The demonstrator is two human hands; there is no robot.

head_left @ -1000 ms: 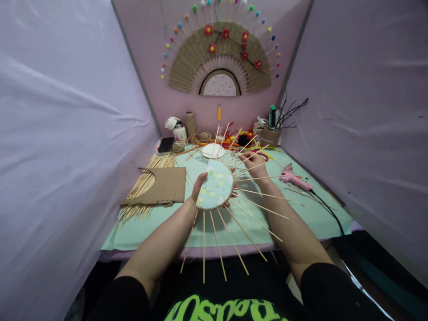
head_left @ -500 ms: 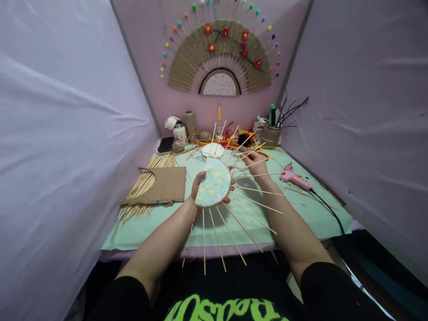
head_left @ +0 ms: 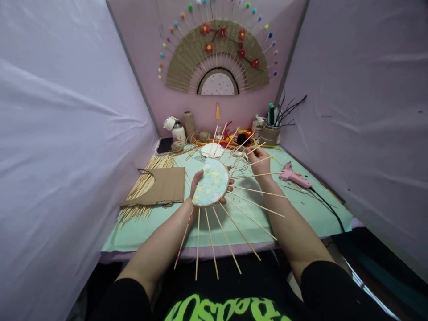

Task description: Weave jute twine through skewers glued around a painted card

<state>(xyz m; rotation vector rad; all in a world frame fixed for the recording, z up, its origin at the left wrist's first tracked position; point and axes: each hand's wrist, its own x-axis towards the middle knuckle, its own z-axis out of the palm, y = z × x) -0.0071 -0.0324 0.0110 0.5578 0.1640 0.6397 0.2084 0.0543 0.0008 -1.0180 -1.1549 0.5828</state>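
My left hand is closed around a half-round fan base covered in light blue cloth with yellow and white flowers. Thin wooden skewers spread from its curved edge like rays, some marked with red. My left fingertips show behind that edge, while the thumb lies at the straight side. To the right, my right hand is raised among the upper skewers, thumb and fingers pinched together. What they pinch is too small to make out. Loose thin string lies beneath, near the right hand.
A cut cardboard piece rests over a pile of skewers at left. The pink glue gun and its cord lie at right. Behind are a white disc, twine balls, a phone, and a pen pot. A decorated fan hangs above.
My right hand has moved slightly right, away from the fan base. The base has shifted a little left and turned slightly in my left hand, its lower skewers swinging left.
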